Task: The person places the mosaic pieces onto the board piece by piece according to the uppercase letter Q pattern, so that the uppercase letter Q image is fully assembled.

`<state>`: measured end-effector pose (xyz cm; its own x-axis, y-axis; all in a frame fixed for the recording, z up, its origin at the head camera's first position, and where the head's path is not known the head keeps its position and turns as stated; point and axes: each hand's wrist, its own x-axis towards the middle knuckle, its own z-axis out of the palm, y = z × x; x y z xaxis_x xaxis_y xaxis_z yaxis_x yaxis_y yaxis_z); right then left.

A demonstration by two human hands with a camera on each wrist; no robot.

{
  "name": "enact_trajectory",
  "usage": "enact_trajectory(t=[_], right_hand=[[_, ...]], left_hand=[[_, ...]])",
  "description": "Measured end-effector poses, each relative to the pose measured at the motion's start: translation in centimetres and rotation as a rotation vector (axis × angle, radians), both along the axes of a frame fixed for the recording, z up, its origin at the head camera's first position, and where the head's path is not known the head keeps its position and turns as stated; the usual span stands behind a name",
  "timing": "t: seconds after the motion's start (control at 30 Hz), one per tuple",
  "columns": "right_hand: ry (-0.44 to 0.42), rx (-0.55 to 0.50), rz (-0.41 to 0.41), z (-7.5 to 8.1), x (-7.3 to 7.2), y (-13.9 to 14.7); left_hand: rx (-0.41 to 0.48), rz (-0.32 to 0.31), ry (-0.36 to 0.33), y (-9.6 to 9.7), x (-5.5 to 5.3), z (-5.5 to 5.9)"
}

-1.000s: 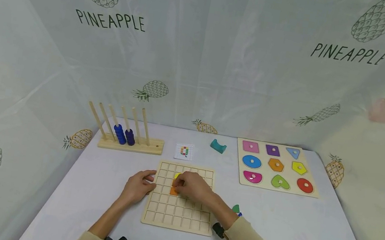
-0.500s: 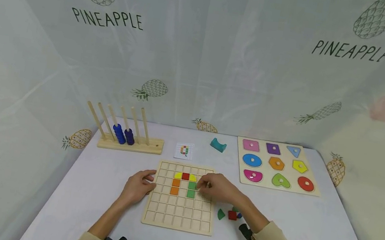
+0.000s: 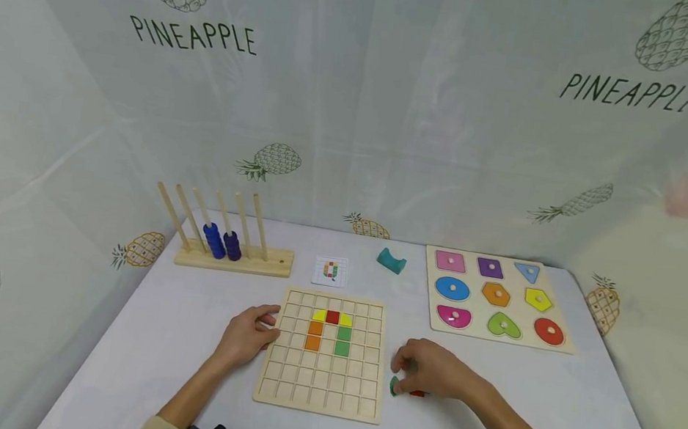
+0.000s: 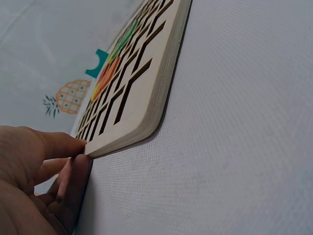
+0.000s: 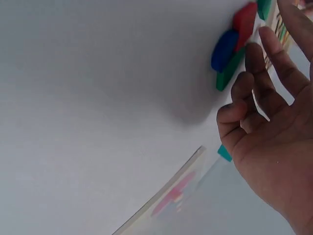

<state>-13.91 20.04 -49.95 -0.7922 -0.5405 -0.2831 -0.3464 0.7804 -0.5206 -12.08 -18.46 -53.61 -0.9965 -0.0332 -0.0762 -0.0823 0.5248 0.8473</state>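
Observation:
A square wooden grid board lies on the table, with yellow, red, orange and green pieces in an arch on its upper cells. My left hand touches the board's left edge; in the left wrist view its fingertips meet the rim near a corner. Right of the board, my right hand is low over loose pieces, thumb and forefinger spread beside a green quarter-round piece. Under that hand, the right wrist view shows a red piece, a blue piece and another green piece.
Behind the board lies a small pattern card. A wooden peg rack with blue and dark beads stands back left. A teal curved block lies at the back, and a shape puzzle board back right.
My right hand has moved off the grid board, rightward and toward me, to the loose pieces. The arch of coloured pieces, earlier partly covered, now shows. The left hand has stayed at the edge.

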Motion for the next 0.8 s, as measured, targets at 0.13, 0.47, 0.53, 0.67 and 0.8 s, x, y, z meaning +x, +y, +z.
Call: enact_trajectory(t=[0.13, 0.47, 0.53, 0.67, 0.8], right_hand=[[0.071, 0.031, 0.053, -0.4, 0.7, 0.0], [0.034, -0.036, 0.110, -0.1, 1.2, -0.9], [0.025, -0.041, 0.116, -0.1, 1.3, -1.0], [0.004, -0.057, 0.123, 0.0, 1.5, -1.2], [-0.025, -0.086, 0.133, -0.1, 1.6, -1.3]], left_hand=[[0.004, 0.003, -0.009, 0.0, 0.0, 0.0], [0.008, 0.005, -0.023, 0.0, -0.1, -0.1], [0.001, -0.002, -0.013, -0.1, -0.1, -0.1], [-0.003, -0.008, -0.010, -0.1, 0.0, -0.1], [0.004, 0.003, -0.021, -0.1, 0.0, -0.1]])
